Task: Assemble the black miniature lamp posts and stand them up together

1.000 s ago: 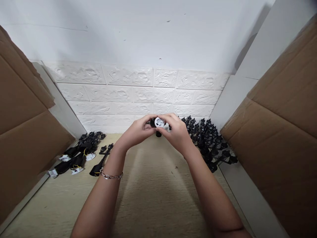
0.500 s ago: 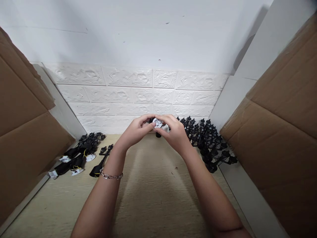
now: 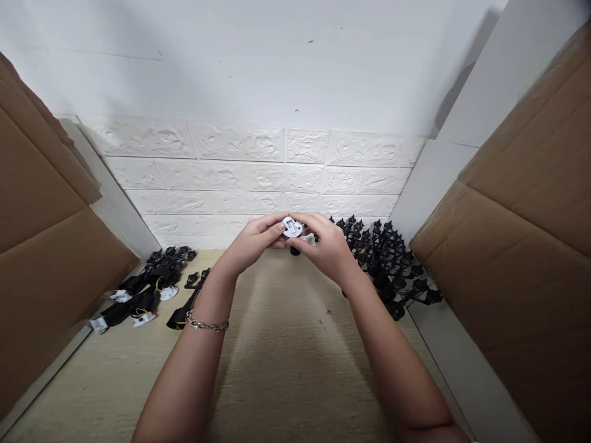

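Observation:
Between my two hands, at the middle of the view, is a round white disc-shaped part (image 3: 292, 228) with small dark holes and markings on its face. My left hand (image 3: 258, 239) is closed on its left side, the thumb pressing on the face. From the right, my right hand (image 3: 321, 241) is closed around it, fingertips along its top and thumb below. A small black piece (image 3: 294, 251) shows just under the disc; whether it is joined to the disc I cannot tell. The far side of the disc is hidden.
Many black star-tipped parts (image 3: 383, 252) are heaped at the right. On the left lie black parts with white ends and yellow wires (image 3: 145, 301), and a single black piece (image 3: 178, 317) beside my left forearm. Cardboard sheets (image 3: 521, 203) flank both sides; a white brick-patterned wall stands behind.
The white disc has turned in my fingers and now shows a flatter face. My left thumb has shifted slightly left and up on it. The surrounding parts have stayed put.

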A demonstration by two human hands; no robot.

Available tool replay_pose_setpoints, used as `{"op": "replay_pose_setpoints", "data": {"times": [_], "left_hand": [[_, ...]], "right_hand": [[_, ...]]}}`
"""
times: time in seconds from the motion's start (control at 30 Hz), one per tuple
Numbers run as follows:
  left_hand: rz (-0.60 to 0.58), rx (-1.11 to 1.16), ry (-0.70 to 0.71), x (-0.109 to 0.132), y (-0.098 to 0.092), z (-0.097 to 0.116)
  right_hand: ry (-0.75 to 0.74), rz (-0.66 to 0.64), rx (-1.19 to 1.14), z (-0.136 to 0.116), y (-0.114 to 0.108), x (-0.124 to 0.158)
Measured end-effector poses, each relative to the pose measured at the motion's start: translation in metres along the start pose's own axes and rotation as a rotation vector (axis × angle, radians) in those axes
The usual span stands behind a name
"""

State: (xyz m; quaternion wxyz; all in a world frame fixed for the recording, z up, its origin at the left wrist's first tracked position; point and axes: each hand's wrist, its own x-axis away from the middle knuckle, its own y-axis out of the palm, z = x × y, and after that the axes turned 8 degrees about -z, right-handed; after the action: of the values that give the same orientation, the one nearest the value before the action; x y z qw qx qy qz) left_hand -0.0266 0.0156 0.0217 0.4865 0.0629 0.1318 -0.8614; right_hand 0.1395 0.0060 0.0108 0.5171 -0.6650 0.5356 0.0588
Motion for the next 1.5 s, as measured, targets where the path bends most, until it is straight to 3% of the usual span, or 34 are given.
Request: {"op": "replay_pose_setpoints", "data": {"times": [0.33,0.53,1.1,1.5], "left_hand": [[-0.027,0.120,-0.034,0.002,-0.006,-0.002],[0.017,0.142,-0.032,-0.001,-0.007,-0.004],[0.133,-0.069,-0.029,-0.003,-0.004,-0.006],[0.088,-0.172,-0.028,-0.006,-0.004,-0.009]], "right_hand": [[0.010,-0.027,0.029,0.000,-0.002,0.001],[0.022,-0.030,0.061,-0.003,0.000,0.002],[-0.038,-0.069,0.194,-0.004,-0.004,0.003],[-0.039,-0.134,0.224,0.005,0.001,0.000]]}}
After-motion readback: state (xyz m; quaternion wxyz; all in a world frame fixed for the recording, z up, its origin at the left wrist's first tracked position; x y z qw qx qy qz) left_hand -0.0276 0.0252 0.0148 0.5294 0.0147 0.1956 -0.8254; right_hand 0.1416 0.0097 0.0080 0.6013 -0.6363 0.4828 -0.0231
